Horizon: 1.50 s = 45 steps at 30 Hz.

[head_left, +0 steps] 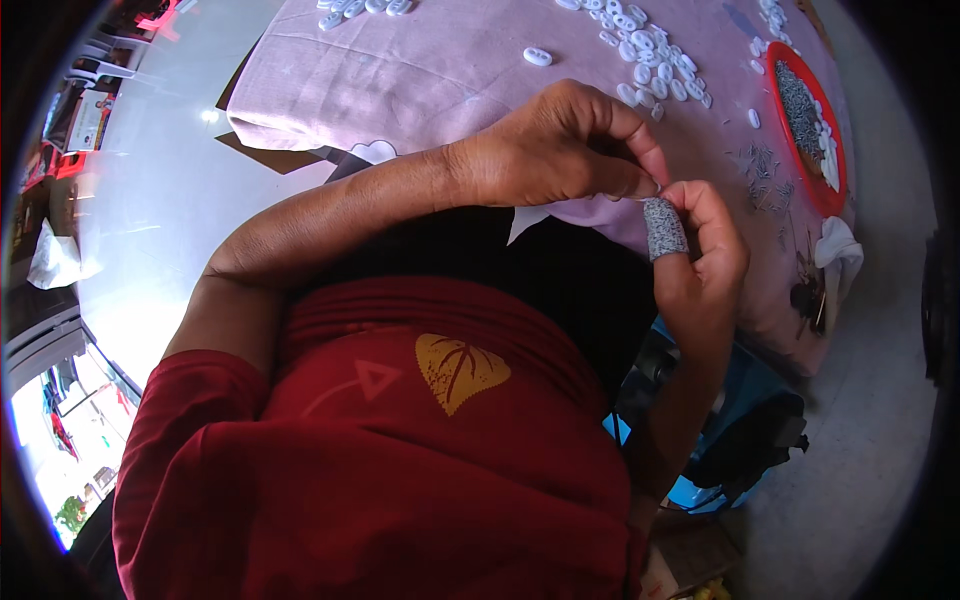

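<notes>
Over the near edge of a table with a pale pink cloth (pixel 400 90), my two hands meet fingertip to fingertip. My left hand (pixel 560 145) reaches across from the left, its thumb and index finger pinched together. Facing it, my right hand (pixel 715 240) is also pinched closed, with a speckled grey finger sleeve (pixel 666 230) on its thumb. Something tiny and pale shows between the fingertips, too small and too covered to name. Beyond the hands lies a heap of small white oval plastic pieces (pixel 655 65), and a single white oval piece (pixel 537 57) lies apart from it.
At the right edge of the table stands a red tray (pixel 828 202) with many small grey metal pins (pixel 797 105) and some white pieces. Loose metal pins (pixel 766 178) are scattered beside it. A white cloth (pixel 838 250) hangs at the table's right corner.
</notes>
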Motion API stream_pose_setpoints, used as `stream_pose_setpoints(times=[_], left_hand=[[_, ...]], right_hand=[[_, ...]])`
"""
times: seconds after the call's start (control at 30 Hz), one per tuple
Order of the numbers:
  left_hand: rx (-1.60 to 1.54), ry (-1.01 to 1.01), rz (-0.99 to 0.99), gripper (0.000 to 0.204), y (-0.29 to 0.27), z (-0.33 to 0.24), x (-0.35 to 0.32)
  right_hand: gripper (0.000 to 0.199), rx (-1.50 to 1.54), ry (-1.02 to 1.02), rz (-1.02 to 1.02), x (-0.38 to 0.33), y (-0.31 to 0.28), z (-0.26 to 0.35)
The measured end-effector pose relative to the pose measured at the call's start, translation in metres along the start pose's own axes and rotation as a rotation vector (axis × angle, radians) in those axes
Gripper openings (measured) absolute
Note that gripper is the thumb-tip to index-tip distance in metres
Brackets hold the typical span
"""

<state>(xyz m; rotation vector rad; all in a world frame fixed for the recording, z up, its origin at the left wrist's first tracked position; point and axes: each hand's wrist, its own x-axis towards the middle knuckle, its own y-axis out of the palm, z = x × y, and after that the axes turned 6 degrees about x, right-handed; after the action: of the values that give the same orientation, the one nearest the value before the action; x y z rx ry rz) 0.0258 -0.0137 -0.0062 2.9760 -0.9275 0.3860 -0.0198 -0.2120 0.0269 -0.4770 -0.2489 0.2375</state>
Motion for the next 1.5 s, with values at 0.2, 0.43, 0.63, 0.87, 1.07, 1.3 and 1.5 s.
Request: stream_pose_setpoints(times=[0.2,0.43,0.63,0.87,1.07,1.3,1.5], left_hand=[[-0.062,-0.055,0.004,0.014,-0.004,-0.005,-0.002],[-0.048,-0.048,0.015,0.014,-0.005,-0.005,-0.002],[-0.052,-0.029,-0.010,0.013,-0.003,-0.005,-0.002],[-0.090,-0.103,-0.017,0.012,-0.002,-0.004,-0.004],[-0.221,-0.240,-0.029,0.012,-0.003,-0.002,-0.003],[-0.227,-0.228,-0.038,0.013,-0.003,0.004,-0.001],[-0.239,-0.237,-0.057,0.013,-0.003,0.004,-0.002]], right_hand=[[0.011,0.065,0.006,-0.061,-0.002,0.005,-0.004],[0.013,0.091,-0.026,-0.085,-0.001,0.006,-0.007],[0.010,0.067,-0.013,-0.081,-0.003,0.006,-0.007],[0.008,-0.017,-0.053,-0.151,-0.003,0.010,-0.002],[0.007,-0.018,-0.166,-0.189,-0.001,0.014,-0.017],[0.005,-0.098,-0.198,-0.142,0.004,0.013,-0.010],[0.003,0.004,-0.124,-0.095,0.009,0.012,-0.008]])
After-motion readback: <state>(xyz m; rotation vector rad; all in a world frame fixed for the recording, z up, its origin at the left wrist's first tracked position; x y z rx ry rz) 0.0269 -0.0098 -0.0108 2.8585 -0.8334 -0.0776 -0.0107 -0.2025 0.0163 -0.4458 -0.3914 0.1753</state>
